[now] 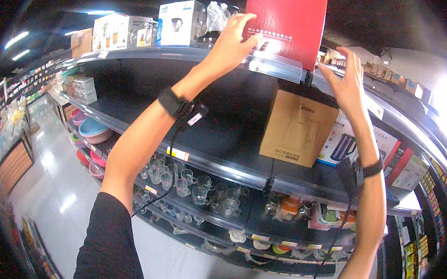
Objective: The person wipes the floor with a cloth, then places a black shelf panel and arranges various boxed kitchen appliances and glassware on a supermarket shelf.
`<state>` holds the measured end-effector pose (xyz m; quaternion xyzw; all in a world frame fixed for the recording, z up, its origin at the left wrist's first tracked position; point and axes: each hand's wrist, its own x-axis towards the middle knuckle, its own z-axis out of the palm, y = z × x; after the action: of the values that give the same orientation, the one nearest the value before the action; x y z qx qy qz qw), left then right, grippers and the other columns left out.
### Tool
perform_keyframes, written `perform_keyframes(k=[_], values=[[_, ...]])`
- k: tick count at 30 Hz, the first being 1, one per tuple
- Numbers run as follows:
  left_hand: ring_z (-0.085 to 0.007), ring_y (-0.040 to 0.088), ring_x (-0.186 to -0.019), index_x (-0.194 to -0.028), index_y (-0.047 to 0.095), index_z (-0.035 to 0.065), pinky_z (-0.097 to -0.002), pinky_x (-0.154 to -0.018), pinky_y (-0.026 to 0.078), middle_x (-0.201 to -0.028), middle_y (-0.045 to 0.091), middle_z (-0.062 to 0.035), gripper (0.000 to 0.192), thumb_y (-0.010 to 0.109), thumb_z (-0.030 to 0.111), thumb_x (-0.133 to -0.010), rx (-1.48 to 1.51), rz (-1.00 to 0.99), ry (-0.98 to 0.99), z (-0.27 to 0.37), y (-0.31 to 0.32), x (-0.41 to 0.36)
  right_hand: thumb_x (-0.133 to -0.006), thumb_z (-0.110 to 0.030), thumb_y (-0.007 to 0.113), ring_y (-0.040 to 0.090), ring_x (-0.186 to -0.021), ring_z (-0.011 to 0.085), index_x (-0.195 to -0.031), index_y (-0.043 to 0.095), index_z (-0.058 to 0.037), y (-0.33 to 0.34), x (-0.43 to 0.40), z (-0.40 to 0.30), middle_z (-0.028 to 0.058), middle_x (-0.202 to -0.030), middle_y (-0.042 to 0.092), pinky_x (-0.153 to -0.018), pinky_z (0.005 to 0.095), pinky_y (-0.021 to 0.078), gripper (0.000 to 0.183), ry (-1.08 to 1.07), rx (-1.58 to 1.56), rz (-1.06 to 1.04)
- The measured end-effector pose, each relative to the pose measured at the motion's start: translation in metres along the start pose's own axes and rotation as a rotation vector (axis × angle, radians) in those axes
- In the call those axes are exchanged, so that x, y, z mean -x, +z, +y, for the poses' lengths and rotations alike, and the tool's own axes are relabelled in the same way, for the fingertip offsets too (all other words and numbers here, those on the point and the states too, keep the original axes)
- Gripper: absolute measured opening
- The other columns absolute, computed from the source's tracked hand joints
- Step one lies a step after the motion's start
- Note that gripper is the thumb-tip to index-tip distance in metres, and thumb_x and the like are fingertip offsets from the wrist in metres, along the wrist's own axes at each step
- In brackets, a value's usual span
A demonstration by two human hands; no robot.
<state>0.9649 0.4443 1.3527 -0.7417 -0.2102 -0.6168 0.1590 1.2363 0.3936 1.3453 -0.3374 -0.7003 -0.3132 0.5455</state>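
Note:
Both arms reach up to the top shelf (198, 54). My left hand (235, 38) is raised at the left side of a large red cardboard box (287, 13), fingers apart; whether the fingertips touch it I cannot tell. To the right of the box, my right hand (344, 79) stands with thumb and fingers spread, a gap between it and the box. Below, on the middle shelf, are a brown Midea kettle box (299, 128) and a white kettle box (340, 141), partly behind my right forearm.
White product boxes (178, 23) and a plastic-wrapped item (216, 17) stand on the top shelf at left. Glass mugs (182, 187) fill a lower shelf, with plastic basins (95, 128) farther left. Cables hang from both wrist straps. An aisle floor (49, 159) runs along the left.

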Motion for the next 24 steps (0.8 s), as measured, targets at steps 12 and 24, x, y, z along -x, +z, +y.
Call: perform_keyframes(k=[12, 24], values=[[-0.0214, 0.053, -0.107, -0.126, 0.040, -0.0047, -0.0325, -0.094, 0.041, -0.118, 0.055, -0.0155, 0.075, 0.075, 0.035, -0.073, 0.135, -0.076, -0.222, -0.048, 0.034, -0.048, -0.065, -0.064, 0.069, 0.050, -0.113, 0.0344, -0.133, 0.022, 0.0093, 0.059, -0.062, 0.051, 0.0304, -0.124, 0.046, -0.093, 0.0394, 0.0407, 0.110, 0.343, -0.504, -0.481], [-0.0155, 0.055, -0.100, -0.116, 0.057, -0.0024, -0.0270, -0.086, 0.042, -0.110, 0.062, -0.0104, 0.063, 0.069, 0.046, -0.077, 0.366, -0.440, -0.556, -0.081, 0.016, -0.045, -0.070, -0.034, 0.078, 0.055, -0.102, 0.0319, -0.134, 0.028, -0.0137, 0.089, -0.085, 0.057, 0.0162, -0.123, 0.050, -0.076, 0.0481, 0.0499, 0.084, 0.696, -1.041, -0.571]])
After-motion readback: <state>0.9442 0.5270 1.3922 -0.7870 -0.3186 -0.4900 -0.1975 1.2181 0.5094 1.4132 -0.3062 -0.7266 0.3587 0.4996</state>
